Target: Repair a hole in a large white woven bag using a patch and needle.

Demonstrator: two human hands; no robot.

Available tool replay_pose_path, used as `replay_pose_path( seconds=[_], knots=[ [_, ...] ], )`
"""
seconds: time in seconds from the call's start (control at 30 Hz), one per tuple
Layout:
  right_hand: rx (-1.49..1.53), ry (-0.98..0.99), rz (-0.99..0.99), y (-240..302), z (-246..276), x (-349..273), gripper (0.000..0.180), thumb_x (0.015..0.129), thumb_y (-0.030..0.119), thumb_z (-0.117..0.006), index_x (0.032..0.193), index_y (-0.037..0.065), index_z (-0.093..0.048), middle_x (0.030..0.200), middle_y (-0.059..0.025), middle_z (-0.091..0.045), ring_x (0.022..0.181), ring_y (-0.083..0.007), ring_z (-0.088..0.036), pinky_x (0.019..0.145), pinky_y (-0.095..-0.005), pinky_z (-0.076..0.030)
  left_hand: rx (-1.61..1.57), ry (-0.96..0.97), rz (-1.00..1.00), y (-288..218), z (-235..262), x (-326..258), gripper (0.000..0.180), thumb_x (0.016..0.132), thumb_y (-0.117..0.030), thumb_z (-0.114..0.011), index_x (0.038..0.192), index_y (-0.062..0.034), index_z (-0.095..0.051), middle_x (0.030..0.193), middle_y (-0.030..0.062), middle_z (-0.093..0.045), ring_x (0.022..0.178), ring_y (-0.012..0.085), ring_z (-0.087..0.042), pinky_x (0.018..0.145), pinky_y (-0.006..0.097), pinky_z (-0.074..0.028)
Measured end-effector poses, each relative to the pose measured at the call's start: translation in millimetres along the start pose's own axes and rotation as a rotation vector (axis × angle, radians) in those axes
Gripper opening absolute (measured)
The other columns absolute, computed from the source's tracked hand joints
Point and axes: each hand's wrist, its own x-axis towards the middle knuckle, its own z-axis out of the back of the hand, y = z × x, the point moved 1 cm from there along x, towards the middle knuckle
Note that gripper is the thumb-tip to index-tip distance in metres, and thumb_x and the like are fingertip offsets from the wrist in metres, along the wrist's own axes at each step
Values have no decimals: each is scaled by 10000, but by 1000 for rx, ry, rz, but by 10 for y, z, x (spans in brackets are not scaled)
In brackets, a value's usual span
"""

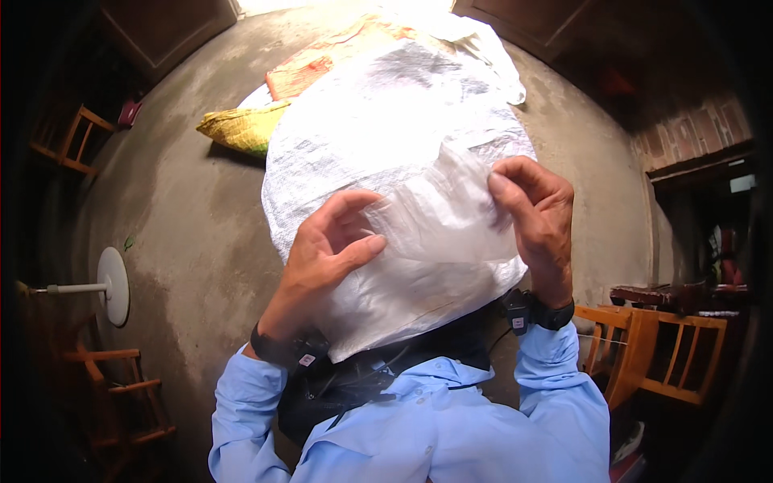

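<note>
A thin, translucent white plastic bag, crumpled along its upper edge, is spread between my two hands above a large white woven sack. My right hand pinches its right edge between thumb and forefinger. At its left edge, my left hand is curled with thumb and forefinger apart; the edge runs in against the curled fingers, whose tips are partly hidden. The white woven sack lies across a wide, rounded shape in front of me, its near edge hanging close to my lap. What lies under it is hidden.
Beyond the sack are a yellow-green woven bag, an orange mesh-like sack and a white bag. A white round-based stand is at left. Wooden chairs stand at both sides on the concrete floor.
</note>
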Motion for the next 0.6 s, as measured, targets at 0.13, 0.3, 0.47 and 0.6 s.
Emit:
replay_pose_path(
  seconds=[0.13, 0.3, 0.47, 0.6],
  knots=[
    [35, 89, -15, 138, -20, -119, 121, 974, 83, -672, 988, -29, -713, 784, -41, -711, 680, -68, -647, 614, -214, -522, 117, -35, -208, -131, -25, -2, 560, 883, -153, -778, 1360, 19, -539, 1280, 124, -611, 1203, 199, -589, 1020, 343, -476],
    [76, 76, -35, 227, -221, -256, 109, 978, 55, -658, 1013, -36, -706, 800, -52, -717, 722, -70, -659, 652, -216, -523, 401, -105, -499, -338, -39, -32, 587, 859, -157, -789, 1367, -3, -541, 1311, 123, -603, 1273, 230, -560, 1076, 378, -441],
    [116, 156, 18, 172, -343, -302, 83, 959, 24, -661, 996, -35, -707, 814, -54, -723, 751, -85, -677, 699, -233, -538, 456, -20, -468, -534, -89, -17, 569, 835, -167, -804, 1326, 7, -575, 1273, 151, -644, 1245, 250, -596, 1100, 392, -434],
    [40, 183, 41, 220, -365, -322, 74, 940, -1, -654, 970, -37, -711, 798, -62, -724, 737, -92, -684, 685, -243, -545, 412, 132, -368, -606, -207, 13, 601, 802, -174, -820, 1315, 27, -579, 1230, 166, -665, 1211, 258, -617, 1108, 402, -433]
  ],
)
